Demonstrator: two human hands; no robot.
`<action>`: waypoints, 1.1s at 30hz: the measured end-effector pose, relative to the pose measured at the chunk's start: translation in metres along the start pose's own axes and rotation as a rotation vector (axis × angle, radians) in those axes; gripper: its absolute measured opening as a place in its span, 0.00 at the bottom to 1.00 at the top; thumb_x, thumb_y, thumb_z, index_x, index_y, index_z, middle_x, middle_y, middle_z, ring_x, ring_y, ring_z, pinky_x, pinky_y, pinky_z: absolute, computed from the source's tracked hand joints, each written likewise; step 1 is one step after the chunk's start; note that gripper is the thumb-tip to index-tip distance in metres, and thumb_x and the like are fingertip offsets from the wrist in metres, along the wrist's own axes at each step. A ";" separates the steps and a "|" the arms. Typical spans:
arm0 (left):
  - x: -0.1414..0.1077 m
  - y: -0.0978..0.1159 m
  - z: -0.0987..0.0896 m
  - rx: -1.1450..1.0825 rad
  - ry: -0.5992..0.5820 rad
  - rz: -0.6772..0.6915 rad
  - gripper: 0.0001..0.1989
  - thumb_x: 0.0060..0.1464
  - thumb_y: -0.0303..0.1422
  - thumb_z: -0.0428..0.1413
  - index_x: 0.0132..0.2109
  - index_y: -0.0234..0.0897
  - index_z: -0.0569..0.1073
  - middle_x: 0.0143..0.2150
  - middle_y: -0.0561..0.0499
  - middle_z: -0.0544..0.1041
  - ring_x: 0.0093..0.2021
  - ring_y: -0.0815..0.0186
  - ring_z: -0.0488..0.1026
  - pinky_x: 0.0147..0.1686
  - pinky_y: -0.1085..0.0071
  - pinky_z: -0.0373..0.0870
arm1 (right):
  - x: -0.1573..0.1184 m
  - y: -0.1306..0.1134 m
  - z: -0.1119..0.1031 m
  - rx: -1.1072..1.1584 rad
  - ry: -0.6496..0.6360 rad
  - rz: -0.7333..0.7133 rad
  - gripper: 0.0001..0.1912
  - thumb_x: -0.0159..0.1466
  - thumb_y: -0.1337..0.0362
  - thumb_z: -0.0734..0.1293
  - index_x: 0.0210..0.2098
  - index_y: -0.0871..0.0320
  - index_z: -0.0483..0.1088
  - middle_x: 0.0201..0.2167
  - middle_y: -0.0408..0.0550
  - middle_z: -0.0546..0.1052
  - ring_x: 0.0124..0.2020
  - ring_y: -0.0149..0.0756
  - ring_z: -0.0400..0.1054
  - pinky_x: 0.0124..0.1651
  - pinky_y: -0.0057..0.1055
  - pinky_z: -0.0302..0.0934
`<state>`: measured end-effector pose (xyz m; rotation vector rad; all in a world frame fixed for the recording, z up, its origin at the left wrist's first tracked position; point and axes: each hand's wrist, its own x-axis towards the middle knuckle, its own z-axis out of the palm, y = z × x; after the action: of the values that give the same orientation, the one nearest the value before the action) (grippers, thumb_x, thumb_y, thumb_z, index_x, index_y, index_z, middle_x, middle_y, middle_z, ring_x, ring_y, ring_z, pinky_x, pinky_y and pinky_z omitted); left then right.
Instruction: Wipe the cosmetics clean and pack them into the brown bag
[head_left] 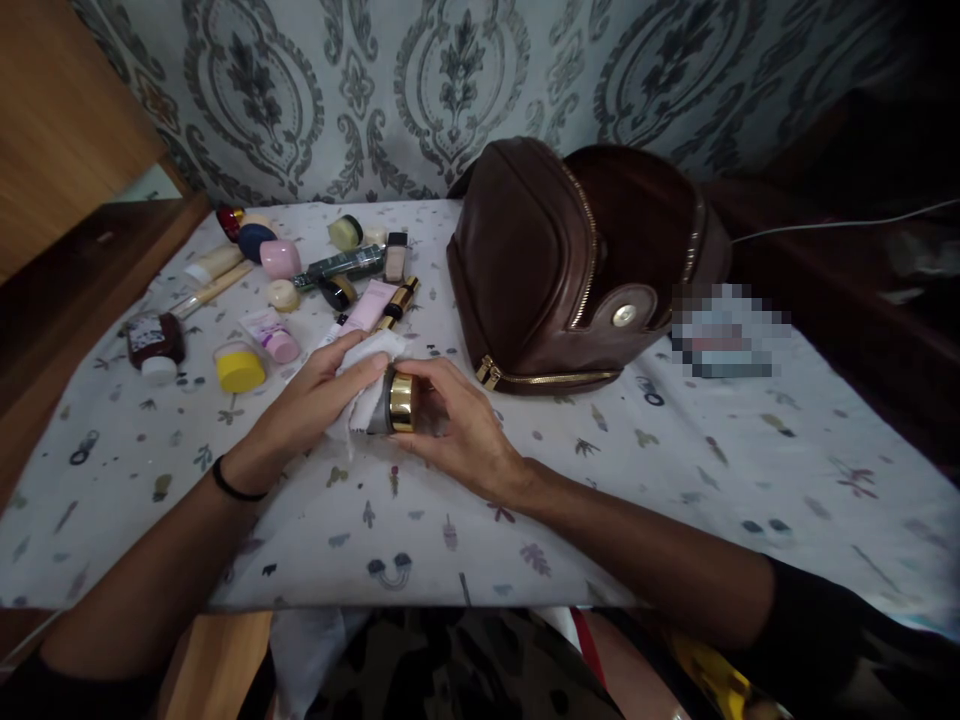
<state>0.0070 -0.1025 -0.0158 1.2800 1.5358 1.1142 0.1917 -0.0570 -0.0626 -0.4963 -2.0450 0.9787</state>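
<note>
Between my two hands, just above the table, is a cosmetic jar with a shiny gold lid (pixel 403 403). My right hand (pixel 469 430) grips the jar around its gold lid, thumb and fingers on opposite sides. A crumpled white wipe (pixel 367 398) is wrapped over the jar's other end, and my left hand (pixel 322 390) is closed on it, thumb on top. The wipe hides most of the jar's body. Right behind my left hand lie a pink tube (pixel 369 303) and a gold-and-black tube (pixel 399 303).
An unzipped brown leather bag (pixel 517 260) stands behind my right hand. Several cosmetics lie at the left, among them a yellow-lidded jar (pixel 240 368), a dark bottle with a white cap (pixel 155 342) and a pink-lidded jar (pixel 280 259). A blurred-out item (pixel 727 335) is right of the bag.
</note>
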 end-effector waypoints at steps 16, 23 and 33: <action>-0.003 0.003 0.008 0.011 0.031 0.080 0.16 0.58 0.45 0.58 0.44 0.37 0.75 0.38 0.51 0.76 0.37 0.64 0.73 0.34 0.73 0.68 | 0.003 0.000 0.000 0.153 -0.057 0.264 0.35 0.57 0.54 0.76 0.58 0.54 0.60 0.49 0.52 0.73 0.49 0.45 0.72 0.53 0.46 0.69; -0.004 0.007 0.009 0.074 0.030 0.140 0.14 0.59 0.45 0.57 0.41 0.37 0.74 0.36 0.52 0.74 0.37 0.64 0.71 0.34 0.73 0.68 | 0.003 -0.002 -0.003 0.215 -0.070 0.280 0.30 0.60 0.52 0.73 0.56 0.55 0.61 0.45 0.50 0.75 0.43 0.40 0.73 0.46 0.41 0.71; 0.001 -0.001 0.003 -0.022 0.010 0.067 0.16 0.58 0.45 0.58 0.45 0.37 0.76 0.36 0.52 0.75 0.35 0.66 0.71 0.34 0.73 0.68 | -0.001 0.003 0.002 0.124 -0.014 0.103 0.29 0.60 0.55 0.74 0.56 0.53 0.64 0.54 0.53 0.72 0.54 0.45 0.69 0.56 0.45 0.68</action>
<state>0.0093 -0.1011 -0.0180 1.3213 1.4938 1.1784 0.1907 -0.0573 -0.0663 -0.5346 -1.9722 1.1656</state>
